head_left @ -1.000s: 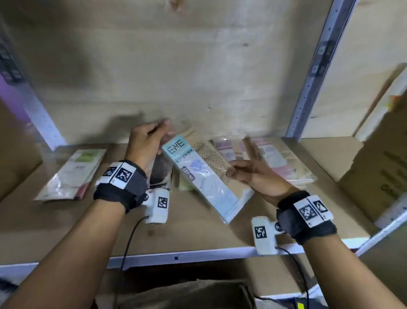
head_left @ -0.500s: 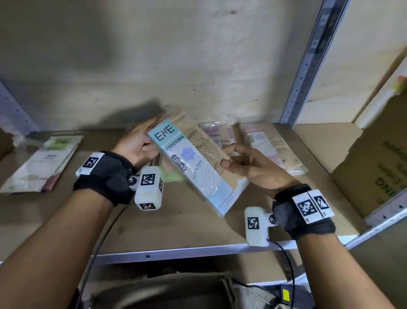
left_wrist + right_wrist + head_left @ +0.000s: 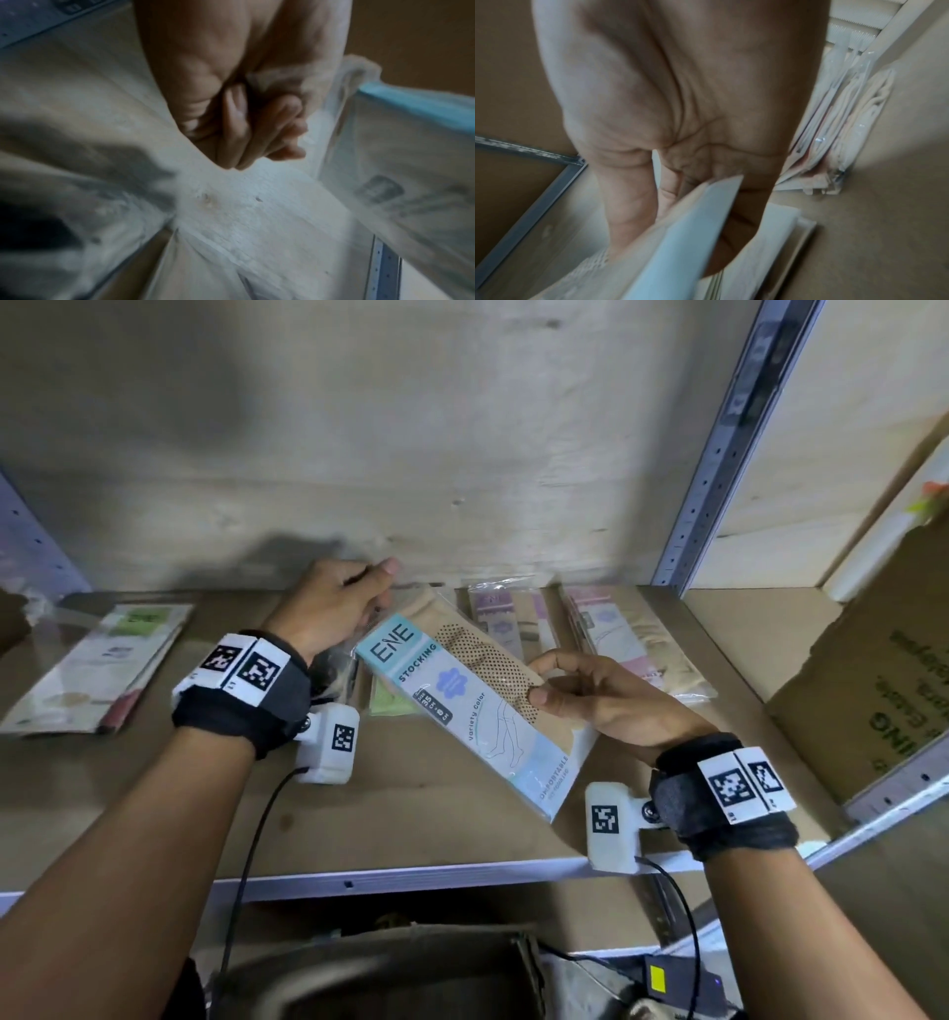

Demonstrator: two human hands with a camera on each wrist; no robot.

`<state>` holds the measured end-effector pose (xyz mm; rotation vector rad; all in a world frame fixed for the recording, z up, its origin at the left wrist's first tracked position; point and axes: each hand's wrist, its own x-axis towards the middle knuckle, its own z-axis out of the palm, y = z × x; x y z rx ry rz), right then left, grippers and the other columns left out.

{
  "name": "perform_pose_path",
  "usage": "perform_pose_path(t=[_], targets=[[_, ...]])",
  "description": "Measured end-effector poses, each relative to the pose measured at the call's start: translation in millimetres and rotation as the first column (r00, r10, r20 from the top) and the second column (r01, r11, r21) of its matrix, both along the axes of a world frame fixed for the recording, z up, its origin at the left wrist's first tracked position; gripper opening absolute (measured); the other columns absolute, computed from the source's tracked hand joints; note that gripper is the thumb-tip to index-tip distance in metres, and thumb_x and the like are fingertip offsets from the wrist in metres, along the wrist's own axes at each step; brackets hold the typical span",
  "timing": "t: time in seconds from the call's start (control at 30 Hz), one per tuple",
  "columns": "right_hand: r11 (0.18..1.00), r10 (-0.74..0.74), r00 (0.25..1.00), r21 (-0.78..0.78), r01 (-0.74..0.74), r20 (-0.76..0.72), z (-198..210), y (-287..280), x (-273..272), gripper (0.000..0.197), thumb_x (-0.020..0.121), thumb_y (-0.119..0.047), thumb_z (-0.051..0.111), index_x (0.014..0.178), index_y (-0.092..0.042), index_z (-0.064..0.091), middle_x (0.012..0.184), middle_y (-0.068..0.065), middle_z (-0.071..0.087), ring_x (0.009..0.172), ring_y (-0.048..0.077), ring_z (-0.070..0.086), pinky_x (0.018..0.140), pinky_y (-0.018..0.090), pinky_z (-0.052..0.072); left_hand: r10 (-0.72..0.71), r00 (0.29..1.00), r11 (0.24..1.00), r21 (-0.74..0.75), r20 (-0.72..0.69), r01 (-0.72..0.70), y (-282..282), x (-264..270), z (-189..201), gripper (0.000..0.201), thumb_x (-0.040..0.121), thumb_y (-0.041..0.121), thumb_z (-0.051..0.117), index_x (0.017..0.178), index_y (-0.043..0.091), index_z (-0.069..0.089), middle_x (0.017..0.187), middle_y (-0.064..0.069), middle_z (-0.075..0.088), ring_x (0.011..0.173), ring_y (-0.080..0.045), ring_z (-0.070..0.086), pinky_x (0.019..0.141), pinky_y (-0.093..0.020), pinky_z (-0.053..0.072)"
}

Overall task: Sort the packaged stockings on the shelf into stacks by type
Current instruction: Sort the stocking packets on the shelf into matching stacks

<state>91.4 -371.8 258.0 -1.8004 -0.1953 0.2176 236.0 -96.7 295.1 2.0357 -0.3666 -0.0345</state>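
Back wall (image 3: 411, 428) of pale, scuffed board, dimly lit. A perforated grey metal upright (image 3: 719, 469) stands right of centre. Brown shelf board (image 3: 436, 814) carries a pale metal front edge (image 3: 411, 878); a cardboard box (image 3: 873, 690) sits far right.

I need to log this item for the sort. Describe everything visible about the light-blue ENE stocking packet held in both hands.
The light-blue ENE stocking packet is a long, flat, clear plastic sleeve with a blue and white card printed "ENE STOCKING", a flower badge and a leg drawing. Beige stockings with a brown dotted mesh band show beside the card. It is held slanted above the brown shelf board, top end toward the back. The left hand grips its top end; the right hand pinches its right edge.
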Motion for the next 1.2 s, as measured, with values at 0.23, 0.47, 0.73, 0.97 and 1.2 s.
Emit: perform_pose_path(t=[0.23,0.47,0.73,0.97,1.2], targets=[[0.999,0.008,0.999,0.038,-0.01,0.039,1,14,1,0.027,0.096,-0.002,0.057,0.122,0.007,0.055,0.121,0.019,0.068,0.114,0.032,0.063,0.104,0.031,0.046,-0.226,0.885,0.853,-0.522,-0.406,-0.021,2,-12,5,0.03,0.093,0.041,0.064,0.078,0.015,0.06,0.073,-0.005,0.061,0.061,-0.019,0.062,0.058,-0.027,0.051],[0.994,-0.036,0.997,0.109,0.029,0.065,-3,18,2,0.028,0.095,-0.001,0.057,0.121,0.01,0.055,0.126,0.027,0.062,0.119,0.042,0.057,0.111,0.049,0.036,-0.218,0.838,0.726,-0.657,-0.5,-0.204,4,-16,0,0.055,0.092,0.058,0.055,0.118,0.009,0.056,0.097,-0.007,0.073,0.075,-0.018,0.072,0.071,-0.029,0.055],[0.896,-0.313,0.95,0.339,0.286,0.025,-4,27,12,0.009,0.09,-0.012,0.068,0.098,-0.016,0.067,0.079,-0.001,0.071,0.052,0.008,0.045,0.043,0.015,0.034,-0.286,0.836,0.916,-0.391,-0.468,0.094,-11,-38,-10,0.064,0.088,0.067,0.055,0.115,0.01,0.067,0.101,-0.011,0.077,0.089,-0.025,0.076,0.072,-0.032,0.061],[0.867,-0.421,0.907,0.293,0.403,-0.004,-8,32,19,0.014,0.088,-0.008,0.071,0.093,-0.011,0.058,0.056,-0.01,0.061,0.043,0.004,0.044,0.04,0.015,0.035,-0.377,0.846,0.924,-0.22,-0.376,0.314,-24,-56,-25,0.03,0.084,0.007,0.076,0.113,0.005,0.071,0.103,-0.009,0.078,0.086,-0.015,0.075,0.069,-0.02,0.059],[0.891,-0.403,0.911,0.189,0.412,-0.088,-4,23,21,0.031,0.086,-0.006,0.07,0.116,-0.005,0.062,0.101,0.006,0.071,0.078,0.014,0.059,0.063,0.023,0.046,-0.233,0.914,0.962,-0.216,-0.333,0.166,-30,-48,-27,0.019,0.077,0.002,0.081,0.094,0.005,0.073,0.084,-0.003,0.079,0.076,-0.014,0.076,0.062,-0.018,0.058]])
